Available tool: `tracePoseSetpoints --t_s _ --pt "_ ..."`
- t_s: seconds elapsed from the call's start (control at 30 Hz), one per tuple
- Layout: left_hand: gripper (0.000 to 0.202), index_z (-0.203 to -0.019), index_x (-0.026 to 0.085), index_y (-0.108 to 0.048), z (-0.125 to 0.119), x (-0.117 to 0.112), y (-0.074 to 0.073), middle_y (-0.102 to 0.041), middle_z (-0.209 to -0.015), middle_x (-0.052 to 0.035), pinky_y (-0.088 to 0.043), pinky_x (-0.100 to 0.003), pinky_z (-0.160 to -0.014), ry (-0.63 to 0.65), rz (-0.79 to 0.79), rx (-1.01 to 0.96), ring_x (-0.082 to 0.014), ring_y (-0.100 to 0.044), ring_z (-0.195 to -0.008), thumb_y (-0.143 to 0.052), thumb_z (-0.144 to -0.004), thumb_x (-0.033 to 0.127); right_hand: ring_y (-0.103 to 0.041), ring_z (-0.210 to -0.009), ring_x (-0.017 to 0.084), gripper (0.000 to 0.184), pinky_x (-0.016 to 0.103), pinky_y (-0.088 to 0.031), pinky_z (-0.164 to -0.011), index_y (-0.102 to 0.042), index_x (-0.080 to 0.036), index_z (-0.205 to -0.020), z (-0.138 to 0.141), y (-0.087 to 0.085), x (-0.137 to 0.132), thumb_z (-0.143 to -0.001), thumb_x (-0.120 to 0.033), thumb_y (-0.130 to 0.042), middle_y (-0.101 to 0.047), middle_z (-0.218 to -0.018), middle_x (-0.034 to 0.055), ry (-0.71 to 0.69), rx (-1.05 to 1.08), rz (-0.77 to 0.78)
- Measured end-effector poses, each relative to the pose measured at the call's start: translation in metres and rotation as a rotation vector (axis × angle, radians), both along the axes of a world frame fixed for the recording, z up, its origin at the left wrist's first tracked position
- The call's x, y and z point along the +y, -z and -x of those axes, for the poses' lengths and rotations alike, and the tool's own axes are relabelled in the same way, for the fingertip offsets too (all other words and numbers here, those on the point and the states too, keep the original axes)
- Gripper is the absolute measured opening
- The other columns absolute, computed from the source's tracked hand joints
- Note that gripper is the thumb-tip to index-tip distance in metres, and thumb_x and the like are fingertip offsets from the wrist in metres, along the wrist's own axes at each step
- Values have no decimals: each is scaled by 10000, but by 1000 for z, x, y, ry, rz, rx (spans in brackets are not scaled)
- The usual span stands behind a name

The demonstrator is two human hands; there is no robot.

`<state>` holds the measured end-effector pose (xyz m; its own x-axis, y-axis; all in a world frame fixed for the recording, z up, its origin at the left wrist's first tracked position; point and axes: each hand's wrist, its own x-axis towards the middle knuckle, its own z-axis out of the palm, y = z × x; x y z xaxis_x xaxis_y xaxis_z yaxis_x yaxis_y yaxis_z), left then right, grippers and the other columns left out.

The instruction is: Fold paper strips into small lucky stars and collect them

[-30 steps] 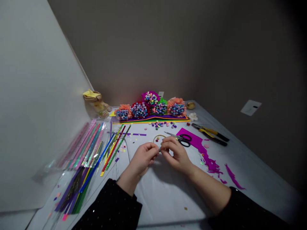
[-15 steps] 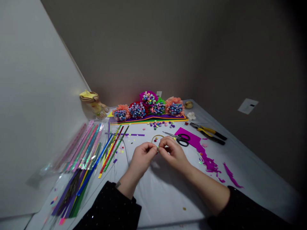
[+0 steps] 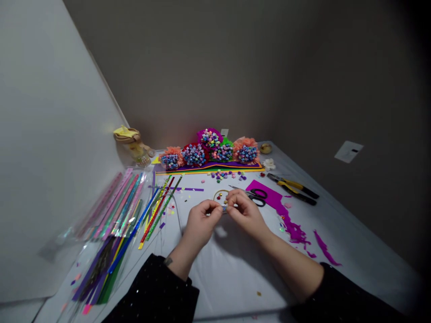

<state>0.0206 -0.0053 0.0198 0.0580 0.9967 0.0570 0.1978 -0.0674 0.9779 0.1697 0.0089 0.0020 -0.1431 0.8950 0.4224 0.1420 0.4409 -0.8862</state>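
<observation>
Both hands were up over the white sheet, close together at centre. Left hand and right hand were curled, fingertips pinched in on a small blue piece, gripped from both sides; exact shape too small to tell. It sat at the near edge of a thin gold ring, just in front of the right fingers. Ring had small colored bits on it; lower arc hidden by the fingers. Cannot tell if it was held up or resting on the sheet.

Black-handled scissors lay just beyond the right hand, handles by a magenta sheet. Yellow-and-black pliers lay further right. Glitter strips lay left of the hands, and paper flowers with star beads stood at the back.
</observation>
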Motion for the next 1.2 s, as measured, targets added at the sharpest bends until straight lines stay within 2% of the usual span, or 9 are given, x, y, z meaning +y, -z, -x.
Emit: tracePoseSetpoints --t_s 0.1,0.3,0.63,0.93,1.2 --pt "136 -678 156 -601 0 0 -1 -596 -655 3 -410 -245 -640 13 18 -5 -135 -520 -648 -580 -743 274 -508 -836 186 104 296 -412 -728 -496 -195 -651 0 0 0 -750 -174 -523 -506 -861 49 -2 2 4" --pt "138 -679 155 -610 0 -1 -1 -604 -664 0 -413 -246 -647 28 -4 25 -137 -527 -654 -579 -750 269 -501 -832 193 114 271 -396 -639 -491 -197 -639 0 -2 -1 -739 -172 -542 -506 -845 52 10 -5 14" --pt "165 -678 142 -610 0 1 0 -592 -640 8 -410 -234 -623 26 35 -25 -124 -516 -622 -589 -747 290 -507 -788 183 108 295 -392 -700 -479 -193 -623 0 -2 1 -713 -152 -520 -509 -768 29 2 4 -35" --pt "176 -680 146 -615 1 1 -1 -592 -633 1 -413 -241 -616 25 24 -6 -129 -515 -618 -583 -742 307 -520 -772 188 104 305 -401 -694 -473 -194 -608 0 -1 1 -691 -147 -514 -519 -749 31 -22 30 -33" --pt "155 -667 149 -624 1 1 -2 -618 -650 -7 -421 -247 -636 11 -19 20 -139 -539 -641 -590 -728 287 -507 -751 172 112 292 -396 -689 -494 -190 -636 1 -1 0 -736 -187 -542 -514 -743 24 -17 24 -1"
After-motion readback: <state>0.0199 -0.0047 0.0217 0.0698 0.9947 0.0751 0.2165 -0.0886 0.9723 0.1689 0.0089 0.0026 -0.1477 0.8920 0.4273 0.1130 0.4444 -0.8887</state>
